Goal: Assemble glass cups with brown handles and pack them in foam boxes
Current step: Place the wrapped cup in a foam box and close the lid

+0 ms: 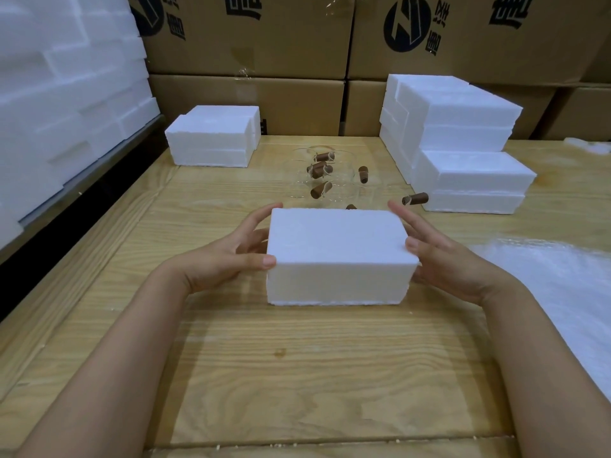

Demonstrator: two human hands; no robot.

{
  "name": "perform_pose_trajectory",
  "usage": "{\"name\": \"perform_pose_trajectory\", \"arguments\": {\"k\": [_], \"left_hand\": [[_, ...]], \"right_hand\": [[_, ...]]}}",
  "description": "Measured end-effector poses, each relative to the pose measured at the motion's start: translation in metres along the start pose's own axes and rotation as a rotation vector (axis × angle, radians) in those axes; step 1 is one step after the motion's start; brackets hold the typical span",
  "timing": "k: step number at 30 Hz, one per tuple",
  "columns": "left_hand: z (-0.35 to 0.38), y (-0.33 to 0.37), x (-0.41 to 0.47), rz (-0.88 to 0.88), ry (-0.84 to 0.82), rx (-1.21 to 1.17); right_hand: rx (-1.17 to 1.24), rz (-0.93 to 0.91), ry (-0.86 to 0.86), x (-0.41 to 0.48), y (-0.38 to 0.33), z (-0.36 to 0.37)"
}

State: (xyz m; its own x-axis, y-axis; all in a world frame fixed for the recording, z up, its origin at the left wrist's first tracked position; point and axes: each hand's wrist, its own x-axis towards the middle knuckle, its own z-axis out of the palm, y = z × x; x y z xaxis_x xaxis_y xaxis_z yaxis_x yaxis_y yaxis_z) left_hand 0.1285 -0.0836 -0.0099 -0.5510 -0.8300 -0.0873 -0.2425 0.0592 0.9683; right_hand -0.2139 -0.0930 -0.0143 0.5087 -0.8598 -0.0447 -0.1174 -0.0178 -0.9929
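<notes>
Foam box at the centre of the table, left hand and right hand touching its ends. Behind it lie the glass cups, with a loose handle to their right. The left stack and right stack flank them; cartons stand behind.

Soft even light (edges warped)
</notes>
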Motion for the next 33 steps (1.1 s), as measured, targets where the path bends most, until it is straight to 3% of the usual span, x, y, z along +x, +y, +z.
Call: {"name": "perform_pose_trajectory", "arguments": {"k": [6, 9, 15, 26, 33], "left_hand": [[-0.006, -0.007, -0.006, 0.007, -0.039, -0.047], [-0.007, -0.009, -0.009, -0.033, -0.030, 0.009], [0.000, -0.011, -0.003, -0.070, -0.010, 0.119], [0.000, -0.013, -0.001, 0.118, 0.078, -0.140], [0.002, -0.019, 0.001, 0.076, 0.109, -0.253]], "right_hand": [[0.047, -0.049, -0.149, -0.007, 0.006, -0.004], [-0.045, -0.042, -0.213, -0.011, 0.006, -0.004], [-0.100, -0.036, -0.167, -0.004, 0.005, -0.002], [0.033, -0.072, -0.072, -0.001, 0.006, 0.000], [0.091, -0.076, -0.084, -0.001, 0.006, -0.002]]}}
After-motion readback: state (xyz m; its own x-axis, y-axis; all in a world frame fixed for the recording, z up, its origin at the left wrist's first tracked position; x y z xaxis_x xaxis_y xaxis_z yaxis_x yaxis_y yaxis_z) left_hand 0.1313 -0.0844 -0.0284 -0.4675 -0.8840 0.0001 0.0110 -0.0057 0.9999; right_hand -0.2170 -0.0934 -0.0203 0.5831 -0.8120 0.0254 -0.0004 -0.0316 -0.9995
